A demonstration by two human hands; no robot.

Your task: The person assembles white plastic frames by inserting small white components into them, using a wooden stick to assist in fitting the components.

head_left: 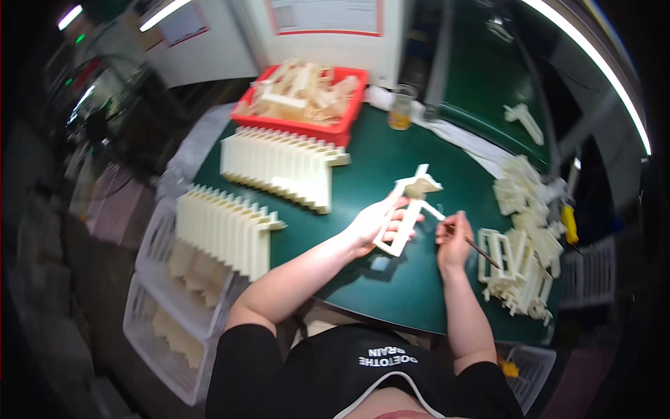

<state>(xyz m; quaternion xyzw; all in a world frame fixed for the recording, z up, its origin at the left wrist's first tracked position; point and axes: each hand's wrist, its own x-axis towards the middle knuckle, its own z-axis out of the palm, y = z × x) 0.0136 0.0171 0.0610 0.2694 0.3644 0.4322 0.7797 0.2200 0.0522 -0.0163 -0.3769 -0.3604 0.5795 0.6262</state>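
My left hand (pixel 375 225) reaches over the green table and grips a cream plastic frame part (pixel 423 186) with a long open slot. The part is held tilted above the tabletop, its upper end pointing away from me. To its right, my right hand (pixel 454 241) is closed around a slim dark-handled tool (pixel 483 253), whose handle sticks out toward the lower right. The tool's working end lies near the part's side arm and is too blurred to make out. I cannot tell whether it touches the part.
A red bin (pixel 340 130) of cream parts stands at the back. Two neat rows of parts, a far row (pixel 279 164) and a near row (pixel 227 227), are on the left. Loose parts (pixel 520 265) pile up at the right. A glass jar (pixel 401 110) stands behind; clear crates (pixel 167 335) sit lower left.
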